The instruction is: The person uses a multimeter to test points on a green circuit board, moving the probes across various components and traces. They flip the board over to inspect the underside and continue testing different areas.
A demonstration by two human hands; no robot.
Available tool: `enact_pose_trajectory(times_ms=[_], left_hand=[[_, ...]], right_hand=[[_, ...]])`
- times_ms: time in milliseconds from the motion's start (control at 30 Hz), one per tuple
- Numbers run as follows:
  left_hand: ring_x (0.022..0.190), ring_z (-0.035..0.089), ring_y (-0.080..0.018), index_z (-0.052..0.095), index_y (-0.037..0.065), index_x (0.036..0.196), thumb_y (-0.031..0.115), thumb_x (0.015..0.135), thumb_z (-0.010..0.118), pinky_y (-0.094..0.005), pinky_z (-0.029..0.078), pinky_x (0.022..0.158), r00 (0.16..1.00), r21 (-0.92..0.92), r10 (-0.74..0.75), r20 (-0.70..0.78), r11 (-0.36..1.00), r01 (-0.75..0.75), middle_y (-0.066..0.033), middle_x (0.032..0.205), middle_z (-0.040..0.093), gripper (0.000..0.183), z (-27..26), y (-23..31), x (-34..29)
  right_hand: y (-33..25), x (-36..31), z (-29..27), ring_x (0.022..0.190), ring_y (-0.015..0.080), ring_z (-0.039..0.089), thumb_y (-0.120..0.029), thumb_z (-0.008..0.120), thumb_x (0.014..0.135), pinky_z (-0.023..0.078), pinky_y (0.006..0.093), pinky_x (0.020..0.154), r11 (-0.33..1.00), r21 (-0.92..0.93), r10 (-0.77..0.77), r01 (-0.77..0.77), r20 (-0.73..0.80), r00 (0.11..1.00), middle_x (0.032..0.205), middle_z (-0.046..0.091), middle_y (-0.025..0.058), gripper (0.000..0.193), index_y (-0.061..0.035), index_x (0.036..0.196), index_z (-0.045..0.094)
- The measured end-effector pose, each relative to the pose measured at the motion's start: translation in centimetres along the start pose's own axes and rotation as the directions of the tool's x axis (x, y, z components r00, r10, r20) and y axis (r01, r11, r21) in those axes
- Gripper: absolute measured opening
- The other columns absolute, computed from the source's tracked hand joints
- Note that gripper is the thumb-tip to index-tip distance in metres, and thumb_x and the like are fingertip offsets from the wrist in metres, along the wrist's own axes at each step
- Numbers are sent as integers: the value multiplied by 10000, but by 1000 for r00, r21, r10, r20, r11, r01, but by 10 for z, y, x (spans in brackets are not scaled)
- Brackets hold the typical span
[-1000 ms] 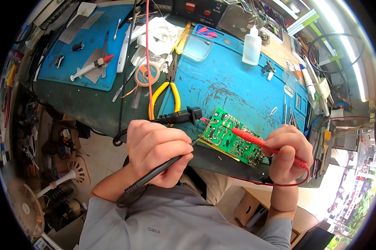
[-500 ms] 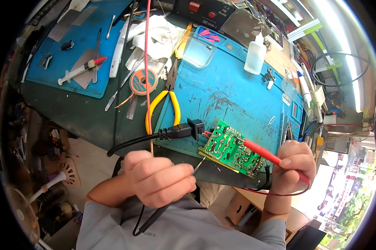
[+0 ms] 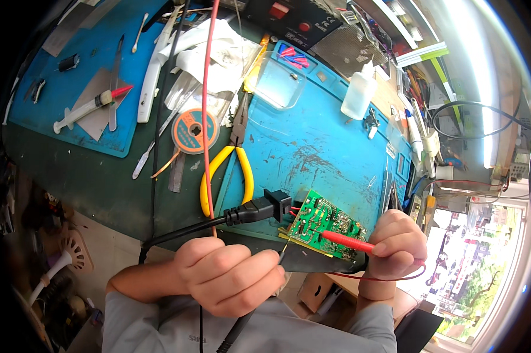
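A green circuit board lies solder side up at the near edge of the blue mat, tilted in view, with a yellowish layer showing under its near edge. My left hand is closed round a black test probe; its thin metal tip reaches the board's near left edge. Between the fingers of my right hand is a red test probe, pointing left across the board; whether its tip touches the solder cannot be made out. A black power plug sits beside the board's left end, where short red wires show.
Yellow-handled pliers and a spool of braid lie left of the board on the dark bench. A white bottle and a clear plastic box stand farther back. A syringe rests at far left. A red cable hangs down before the pliers.
The red probe's tip has moved left and down over the board, my right hand with it. My left hand has shifted slightly right and lower. The whole view has tilted a little.
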State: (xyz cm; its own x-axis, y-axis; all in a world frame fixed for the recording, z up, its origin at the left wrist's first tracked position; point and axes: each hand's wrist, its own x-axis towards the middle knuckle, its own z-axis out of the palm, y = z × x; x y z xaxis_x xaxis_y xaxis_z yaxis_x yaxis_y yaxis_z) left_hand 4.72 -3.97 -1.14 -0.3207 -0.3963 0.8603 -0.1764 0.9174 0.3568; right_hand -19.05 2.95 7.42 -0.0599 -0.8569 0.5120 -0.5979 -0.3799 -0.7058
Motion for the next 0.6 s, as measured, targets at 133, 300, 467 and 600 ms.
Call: enact_pose_trajectory(times_ms=[133, 300, 467, 600], left_hand=[[676, 529, -82, 651, 164, 947, 194, 824, 663, -248, 329, 646, 1000, 13, -18, 18, 1000, 18, 59, 879, 682, 127, 0, 0, 3], [701, 531, -91, 652, 180, 946, 218, 831, 682, -257, 352, 680, 997, 41, -26, 72, 999, 23, 67, 882, 684, 125, -2, 1, 7], [689, 528, -128, 629, 154, 943, 210, 831, 645, -288, 361, 662, 995, 52, 5, 104, 999, -11, 25, 876, 680, 126, -3, 0, 9], [690, 532, -134, 626, 152, 954, 206, 823, 646, -290, 363, 662, 994, 62, 8, 107, 998, -15, 19, 886, 681, 143, -3, 1, 7]], right_hand=[[-2, -1, -4, 546, 152, 596, -457, 610, 941, 428, 270, 486, 1000, 0, 19, -19, 71, 997, 665, 637, 8, 405, -92, 777, 674], [1, -2, -7, 558, 161, 603, -388, 645, 945, 435, 281, 489, 999, -46, 13, -10, 49, 999, 675, 641, 21, 344, -79, 795, 673], [3, -4, -12, 565, 166, 601, -257, 670, 938, 441, 281, 492, 995, -101, -10, 14, 42, 999, 679, 644, 43, 229, -67, 810, 666], [1, -2, -14, 566, 172, 605, -242, 684, 929, 448, 285, 494, 995, -95, -16, 22, 61, 998, 687, 652, 44, 206, -66, 823, 663]])
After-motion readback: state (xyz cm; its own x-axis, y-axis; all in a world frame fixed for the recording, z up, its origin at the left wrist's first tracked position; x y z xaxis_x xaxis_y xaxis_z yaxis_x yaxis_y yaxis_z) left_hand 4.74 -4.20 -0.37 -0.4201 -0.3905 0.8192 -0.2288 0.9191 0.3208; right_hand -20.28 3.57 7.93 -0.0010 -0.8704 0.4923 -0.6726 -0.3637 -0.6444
